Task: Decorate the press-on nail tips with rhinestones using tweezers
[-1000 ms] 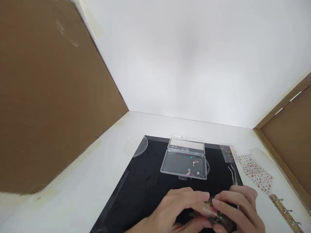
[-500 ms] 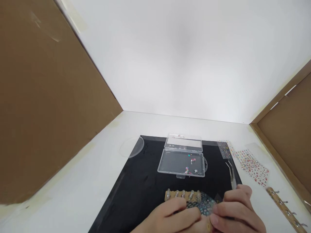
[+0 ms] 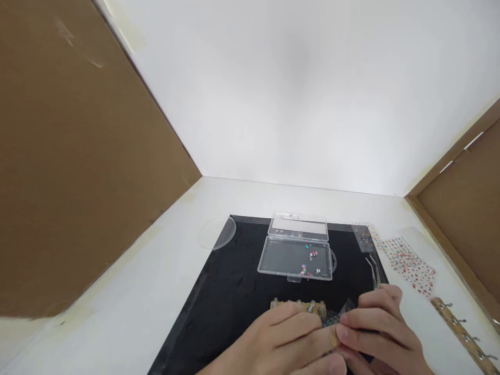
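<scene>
Shiny, see-through plastic sticker sheet (image 3: pixel 331 317) peeks out beside the tan wooden strip (image 3: pixel 303 308). Right hand (image 3: pixel 385 333) pinches it; I cannot tell the left hand (image 3: pixel 291 336)'s grip. Less sheet shows than just before, so its pictures mostly hide.

On the black mat (image 3: pixel 219 291) we see an open clear box (image 3: pixel 281 258) holding small colourful charms (image 3: pixel 303 269), and a round clear disc (image 3: pixel 226 237) straddling the mat's edge and the white table (image 3: pixel 128 307). Around these we have a white wall (image 3: pixel 297 104) and brown side panels (image 3: pixel 78 166).
</scene>
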The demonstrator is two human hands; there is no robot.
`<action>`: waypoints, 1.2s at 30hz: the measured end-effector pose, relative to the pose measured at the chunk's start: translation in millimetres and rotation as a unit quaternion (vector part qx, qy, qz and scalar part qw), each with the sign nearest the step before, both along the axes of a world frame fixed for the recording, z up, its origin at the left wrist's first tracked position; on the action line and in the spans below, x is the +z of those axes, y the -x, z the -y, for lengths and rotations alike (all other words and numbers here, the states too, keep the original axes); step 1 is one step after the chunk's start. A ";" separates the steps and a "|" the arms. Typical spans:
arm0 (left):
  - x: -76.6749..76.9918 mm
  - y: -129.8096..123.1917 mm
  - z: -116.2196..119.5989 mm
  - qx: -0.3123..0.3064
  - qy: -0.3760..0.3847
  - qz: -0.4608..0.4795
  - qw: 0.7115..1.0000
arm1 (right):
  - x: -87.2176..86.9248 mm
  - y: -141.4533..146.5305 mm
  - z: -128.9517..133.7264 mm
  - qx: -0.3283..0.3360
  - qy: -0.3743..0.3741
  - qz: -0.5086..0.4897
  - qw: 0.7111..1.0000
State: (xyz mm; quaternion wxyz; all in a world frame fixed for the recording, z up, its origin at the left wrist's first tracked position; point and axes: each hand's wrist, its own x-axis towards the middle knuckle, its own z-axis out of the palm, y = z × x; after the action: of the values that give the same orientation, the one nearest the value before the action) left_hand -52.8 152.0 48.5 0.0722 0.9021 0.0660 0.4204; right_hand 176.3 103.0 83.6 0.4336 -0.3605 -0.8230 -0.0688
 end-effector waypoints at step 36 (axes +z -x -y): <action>-34.6 42.5 -107.6 0.398 0.407 0.196 0.799 | -14.4 -3.7 -22.2 0.093 0.353 -0.369 0.854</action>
State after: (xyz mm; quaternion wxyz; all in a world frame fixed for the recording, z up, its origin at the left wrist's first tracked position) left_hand -95.2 259.6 13.9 0.2704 0.5827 0.5684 0.5141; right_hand 180.0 125.3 69.2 0.5536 -0.4100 -0.6009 0.4054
